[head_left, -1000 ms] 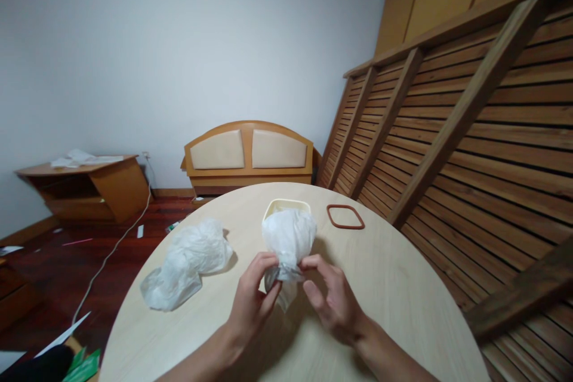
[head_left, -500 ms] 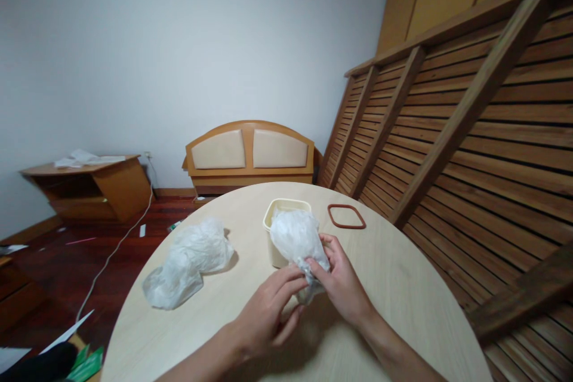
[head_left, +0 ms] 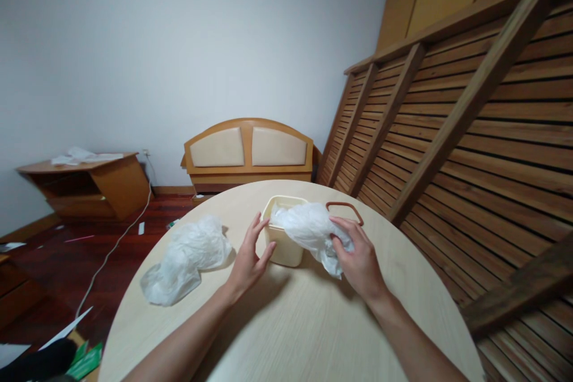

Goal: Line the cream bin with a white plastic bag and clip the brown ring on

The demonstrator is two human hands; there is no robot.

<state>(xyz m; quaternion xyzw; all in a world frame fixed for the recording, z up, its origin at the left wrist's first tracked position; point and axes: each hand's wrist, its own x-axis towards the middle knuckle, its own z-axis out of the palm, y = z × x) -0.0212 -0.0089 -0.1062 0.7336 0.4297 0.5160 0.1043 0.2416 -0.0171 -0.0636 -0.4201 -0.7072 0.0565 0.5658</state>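
Observation:
A small cream-coloured bin (head_left: pixel 286 249) stands upright on the round table. Its rim is partly covered by a crumpled white plastic bag (head_left: pixel 316 230), which hangs over the right side with one end inside the opening. My right hand (head_left: pixel 358 253) grips the loose end of that bag. My left hand (head_left: pixel 251 253) is at the bin's left side, thumb and fingers spread around its near-left corner; whether the fingertips touch it I cannot tell. Behind the bag, a brown ring-shaped frame (head_left: pixel 347 205) lies on the tabletop, partly hidden.
Another crumpled white plastic bag (head_left: pixel 190 256) rests on the left of the pale round table (head_left: pixel 308 334). Wooden slatted panels (head_left: pixel 447 149) lean along the right. Beyond the table stand a headboard (head_left: pixel 248 143) and a low cabinet (head_left: pixel 89 188). A white cable (head_left: pixel 119 245) crosses the floor.
My left hand has let go of the bag and moved left to the bin's side. My right hand has drawn the bag's end to the right, stretching it across the rim.

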